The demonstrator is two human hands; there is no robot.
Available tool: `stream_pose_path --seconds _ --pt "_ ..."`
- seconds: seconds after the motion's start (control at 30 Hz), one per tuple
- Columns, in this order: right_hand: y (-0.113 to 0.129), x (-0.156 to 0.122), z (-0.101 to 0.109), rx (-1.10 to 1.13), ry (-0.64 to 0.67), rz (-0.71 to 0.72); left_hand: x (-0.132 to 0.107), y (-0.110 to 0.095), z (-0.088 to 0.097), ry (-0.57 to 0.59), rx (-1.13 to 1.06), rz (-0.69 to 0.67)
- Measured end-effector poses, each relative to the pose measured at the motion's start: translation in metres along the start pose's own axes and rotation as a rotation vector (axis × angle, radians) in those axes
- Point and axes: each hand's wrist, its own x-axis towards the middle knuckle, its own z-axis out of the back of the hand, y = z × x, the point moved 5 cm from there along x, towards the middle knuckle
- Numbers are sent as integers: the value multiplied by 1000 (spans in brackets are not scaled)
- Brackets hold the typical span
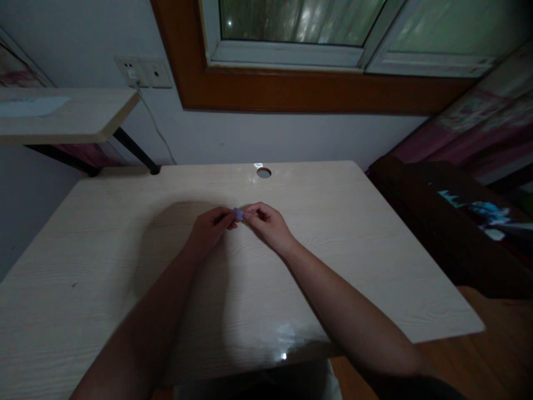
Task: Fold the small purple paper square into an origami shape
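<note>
A small purple piece, perhaps folded paper (238,213), is pinched between my two hands over the middle of the desk. My left hand (210,226) grips its left side between thumb and fingers. On the other side, the thumb and fingertips of my right hand (268,223) close on its right edge. Most of the piece is covered by fingertips, so its exact kind cannot be made out. Both hands are low over the pale wood-grain desk (353,244), and a shadow falls to the left of them.
A round cable hole (264,173) is near the desk's back edge. At the left, a raised shelf (62,119) stands on black legs. A white cord (156,125) hangs from a wall socket (132,72). Beyond the right edge is a dark brown bed frame (416,222).
</note>
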Motion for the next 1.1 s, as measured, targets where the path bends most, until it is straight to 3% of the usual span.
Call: stream_pose_path --seconds 0.23,0.43,0.67,0.9,1.1 --pt "-3 0 1 54 -6 -10 -2 2 -7 85 -87 37" --pt "0 0 2 47 -16 10 -5 -7 -9 156 162 -48" --pt "4 0 -1 86 11 12 -3 -7 -6 88 105 4" --pt "0 1 1 137 -12 21 -5 -7 -8 121 44 6" --pt "1 0 -1 216 5 3 -3 -4 -3 5 -175 -51"
